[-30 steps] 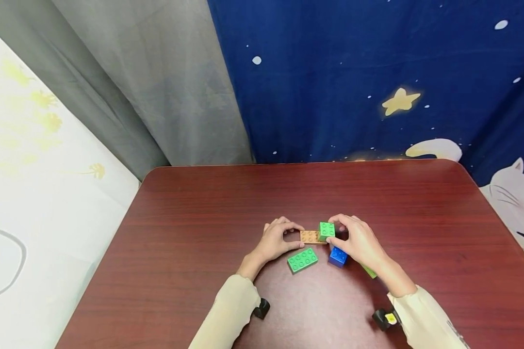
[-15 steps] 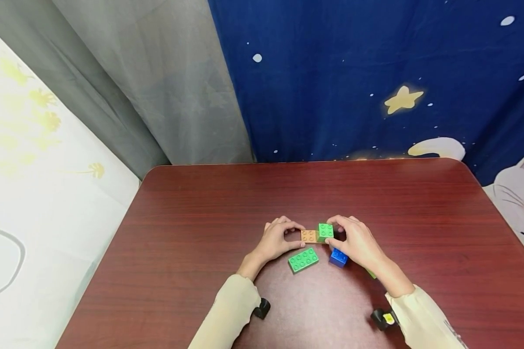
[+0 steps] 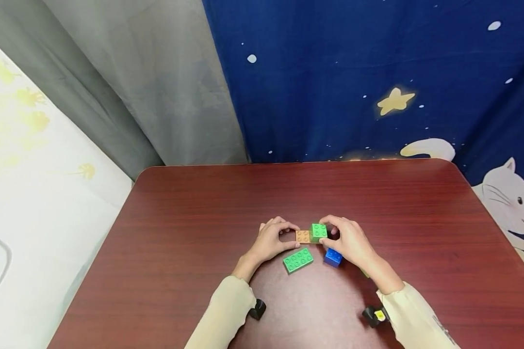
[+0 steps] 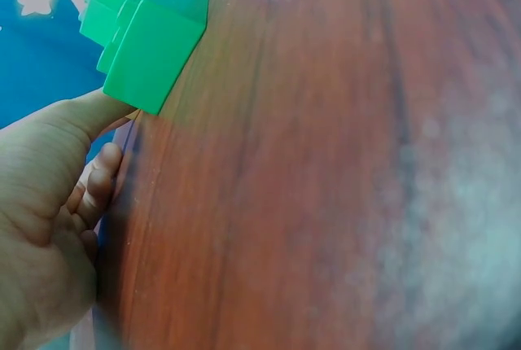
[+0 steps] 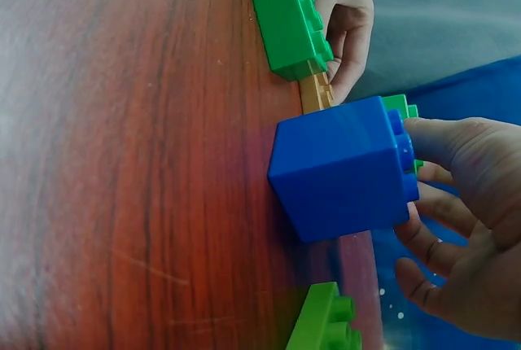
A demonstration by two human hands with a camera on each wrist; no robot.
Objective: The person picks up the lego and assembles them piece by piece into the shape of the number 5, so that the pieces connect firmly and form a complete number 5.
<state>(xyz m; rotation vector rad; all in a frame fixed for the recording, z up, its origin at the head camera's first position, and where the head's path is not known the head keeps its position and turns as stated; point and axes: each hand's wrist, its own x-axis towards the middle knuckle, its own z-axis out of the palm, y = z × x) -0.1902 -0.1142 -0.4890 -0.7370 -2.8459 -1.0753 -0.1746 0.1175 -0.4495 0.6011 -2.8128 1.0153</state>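
Note:
In the head view my left hand (image 3: pixel 268 241) holds the left end of a flat orange building brick (image 3: pixel 302 236) between thumb and fingers. My right hand (image 3: pixel 351 242) pinches a small square green brick (image 3: pixel 319 231) on the right end of the orange one; whether the two are fully pressed together I cannot tell. Nearer me lies a longer green brick (image 3: pixel 298 261), which in the left wrist view (image 4: pixel 159 49) hides most of the orange brick. A blue brick (image 3: pixel 333 257) stands just below my right hand. In the right wrist view the blue brick covers most of the small green one.
A lime-green brick (image 5: pixel 321 321) lies to the right, mostly hidden under my right wrist in the head view. All sits on a dark red wooden table (image 3: pixel 201 218). A blue curtain (image 3: pixel 314 82) and a grey curtain (image 3: pixel 179 87) hang behind its far edge.
The small green brick has shifted slightly left on the orange brick, covering more of its studs, with my right hand. My left hand stays in place. The head view has turned a little.

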